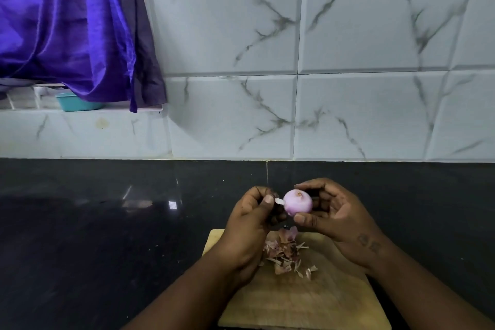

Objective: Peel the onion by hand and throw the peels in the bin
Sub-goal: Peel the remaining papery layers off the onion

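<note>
The onion [297,202], almost bare and pale pink, is gripped above the board [294,300] by the right hand [332,218]. A last strip [279,201] is pinched by the left hand [254,218]. Peels [285,253] are heaped on the board; binning is judged outstanding, no bin being visible.

Left hand [254,211] pinched shut, right hand [329,211] cupped, fingers [305,218] curled inward.
</note>
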Demonstrator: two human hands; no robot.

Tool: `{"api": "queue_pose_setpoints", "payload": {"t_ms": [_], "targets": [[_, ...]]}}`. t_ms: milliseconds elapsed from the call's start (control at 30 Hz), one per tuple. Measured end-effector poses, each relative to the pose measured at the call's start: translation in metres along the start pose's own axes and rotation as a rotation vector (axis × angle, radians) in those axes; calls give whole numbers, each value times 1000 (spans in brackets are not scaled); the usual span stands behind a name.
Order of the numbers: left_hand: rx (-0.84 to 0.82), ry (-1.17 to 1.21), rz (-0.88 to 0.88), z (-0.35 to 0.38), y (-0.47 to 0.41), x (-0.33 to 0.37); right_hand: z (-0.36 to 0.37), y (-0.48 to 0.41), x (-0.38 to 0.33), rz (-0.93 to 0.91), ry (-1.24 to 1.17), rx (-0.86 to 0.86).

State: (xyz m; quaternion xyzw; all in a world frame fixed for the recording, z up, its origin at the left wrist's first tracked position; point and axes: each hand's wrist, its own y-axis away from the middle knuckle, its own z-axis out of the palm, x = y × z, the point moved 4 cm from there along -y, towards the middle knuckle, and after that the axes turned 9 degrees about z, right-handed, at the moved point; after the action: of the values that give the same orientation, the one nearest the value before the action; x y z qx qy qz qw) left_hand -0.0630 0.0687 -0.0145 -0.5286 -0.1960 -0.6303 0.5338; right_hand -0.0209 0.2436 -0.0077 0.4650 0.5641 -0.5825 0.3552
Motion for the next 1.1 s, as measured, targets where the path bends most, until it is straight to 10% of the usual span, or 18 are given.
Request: {"api": "queue_pose_setpoints", "payload": {"t_ms": [133,400,1100], "targets": [[31,-4,-47,-4,-2,0,-4,-1,-2,-4,-92,19],[-11,-929,237,-15,4,11,-6,1,0,33,-49,-12],[-137,-1189,657,-5,6,23,1,3,1,4,223,-50]]}}
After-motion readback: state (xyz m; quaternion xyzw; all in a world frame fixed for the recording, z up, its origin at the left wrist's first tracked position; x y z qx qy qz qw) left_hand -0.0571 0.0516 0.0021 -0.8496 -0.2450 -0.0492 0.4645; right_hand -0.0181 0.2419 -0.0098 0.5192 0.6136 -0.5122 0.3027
